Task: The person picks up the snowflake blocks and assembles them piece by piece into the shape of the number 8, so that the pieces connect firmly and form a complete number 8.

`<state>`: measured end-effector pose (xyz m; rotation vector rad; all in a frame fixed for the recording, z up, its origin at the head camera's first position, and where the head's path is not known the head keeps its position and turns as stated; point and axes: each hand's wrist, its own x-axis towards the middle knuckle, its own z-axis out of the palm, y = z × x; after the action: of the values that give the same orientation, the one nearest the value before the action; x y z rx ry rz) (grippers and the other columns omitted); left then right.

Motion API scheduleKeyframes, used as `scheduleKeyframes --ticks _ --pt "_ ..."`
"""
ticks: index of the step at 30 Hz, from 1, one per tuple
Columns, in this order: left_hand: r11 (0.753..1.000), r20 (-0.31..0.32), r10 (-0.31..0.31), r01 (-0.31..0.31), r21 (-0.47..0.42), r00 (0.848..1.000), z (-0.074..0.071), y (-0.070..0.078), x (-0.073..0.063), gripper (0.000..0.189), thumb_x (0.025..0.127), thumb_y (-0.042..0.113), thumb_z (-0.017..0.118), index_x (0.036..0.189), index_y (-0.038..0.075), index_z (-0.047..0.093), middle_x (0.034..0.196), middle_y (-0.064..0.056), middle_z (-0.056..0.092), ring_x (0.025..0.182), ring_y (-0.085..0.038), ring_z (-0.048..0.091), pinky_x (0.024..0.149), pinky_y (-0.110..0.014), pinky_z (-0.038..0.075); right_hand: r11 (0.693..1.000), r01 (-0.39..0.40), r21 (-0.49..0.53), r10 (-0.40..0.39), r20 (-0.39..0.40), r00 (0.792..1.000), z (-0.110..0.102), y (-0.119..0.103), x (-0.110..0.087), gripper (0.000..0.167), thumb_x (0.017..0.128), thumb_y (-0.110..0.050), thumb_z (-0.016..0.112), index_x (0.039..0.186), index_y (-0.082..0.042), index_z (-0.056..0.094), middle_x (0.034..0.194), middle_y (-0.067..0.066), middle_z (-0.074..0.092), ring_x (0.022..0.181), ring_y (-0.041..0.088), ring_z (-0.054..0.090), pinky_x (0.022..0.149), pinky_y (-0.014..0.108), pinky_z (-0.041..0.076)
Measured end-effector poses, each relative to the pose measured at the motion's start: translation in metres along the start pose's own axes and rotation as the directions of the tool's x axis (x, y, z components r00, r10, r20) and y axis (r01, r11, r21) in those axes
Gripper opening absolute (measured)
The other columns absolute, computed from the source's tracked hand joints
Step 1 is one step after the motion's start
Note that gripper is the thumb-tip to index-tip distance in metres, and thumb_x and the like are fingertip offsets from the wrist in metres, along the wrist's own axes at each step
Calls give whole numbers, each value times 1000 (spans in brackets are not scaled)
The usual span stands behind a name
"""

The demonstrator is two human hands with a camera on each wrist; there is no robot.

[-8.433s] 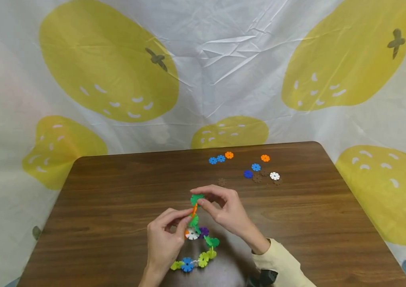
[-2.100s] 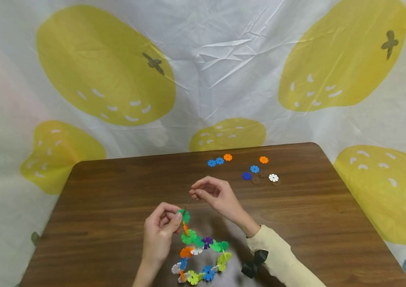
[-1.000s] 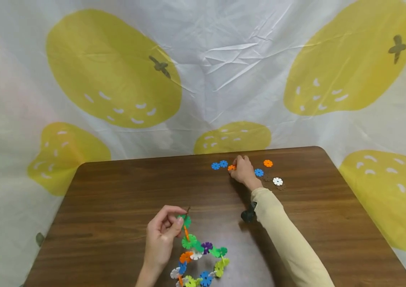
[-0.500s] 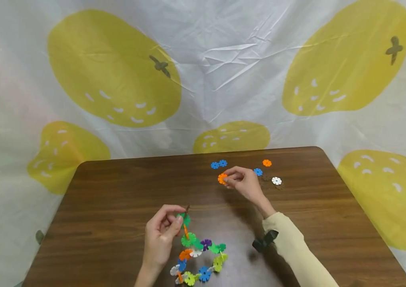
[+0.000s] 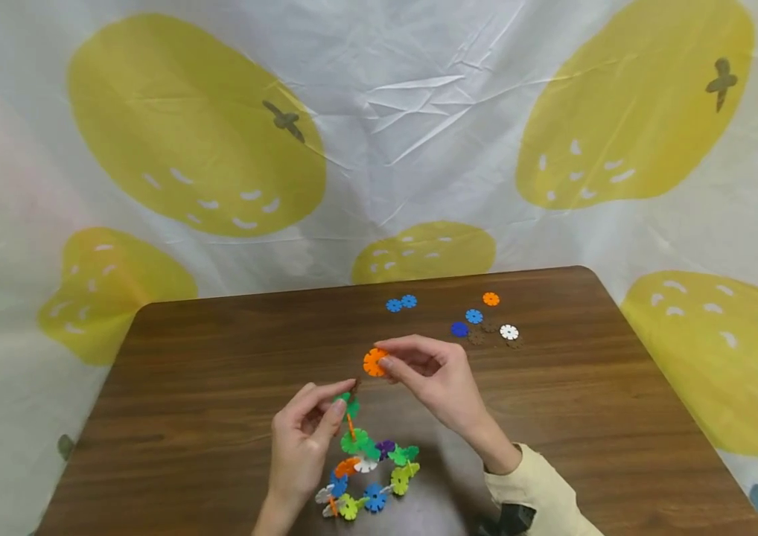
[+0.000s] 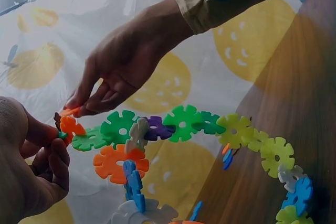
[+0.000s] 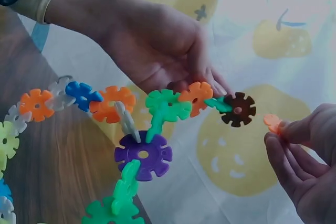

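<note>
My left hand [image 5: 301, 435] pinches a green flower-shaped disc [image 5: 347, 404] at the upper end of a chain of slotted discs. A brown disc [image 7: 238, 109] is slotted onto that green one, right by my left index fingertip. Between the thumb and fingers of my right hand [image 5: 442, 383] is an orange disc [image 5: 374, 362], just above and apart from the brown one. Below, the chain closes into a ring of green, lime, blue, white, orange and purple discs, with the purple disc [image 7: 143, 155] showing large in the right wrist view.
Loose discs lie at the back of the wooden table [image 5: 218, 387]: two light blue discs [image 5: 401, 303], an orange one, a blue one, a dark blue disc [image 5: 459, 329], a white disc [image 5: 509, 332] and several brown ones. A fabric sheet with yellow fruit [image 5: 198, 112] hangs behind.
My right hand reached to the back, picked up the orange disc and brought it forward beside my left hand. Since the earliest frame, the brown disc has joined the chain. The left hand stays nearly in place.
</note>
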<state>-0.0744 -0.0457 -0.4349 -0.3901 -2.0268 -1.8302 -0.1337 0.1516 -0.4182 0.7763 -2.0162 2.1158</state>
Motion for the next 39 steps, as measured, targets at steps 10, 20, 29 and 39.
scheduleKeyframes --ticks 10,20,29,39 --pt "996 -6 81 -81 34 997 -2 2 0 21 90 -12 65 106 -3 75 73 -10 52 62 -7 53 49 -18 45 1000 0 26 -1 48 999 12 4 -1 18 94 1 68 111 6 72 99 24 74 80 13 75 70 34 64" --pt "986 -75 41 -29 162 996 0 1 -3 24 85 -13 69 98 6 78 71 -4 54 60 -5 49 43 -19 35 999 36 24 -36 13 999 22 9 -6 16 92 4 70 106 9 73 100 25 74 80 16 75 70 34 63" --pt "972 59 57 -68 224 997 -7 -2 5 17 89 -6 70 102 6 72 72 0 61 61 -1 50 48 -19 45 999 -22 44 18 91 996 19 14 -6 21 96 -4 67 113 7 72 99 21 73 78 16 72 70 37 63" --pt "970 77 -54 34 241 996 -10 0 29 6 92 4 72 87 6 70 77 -2 62 64 -5 52 55 -18 47 982 -161 100 140 189 972 23 25 7 16 97 -8 67 110 3 68 93 22 71 75 15 73 71 44 63"
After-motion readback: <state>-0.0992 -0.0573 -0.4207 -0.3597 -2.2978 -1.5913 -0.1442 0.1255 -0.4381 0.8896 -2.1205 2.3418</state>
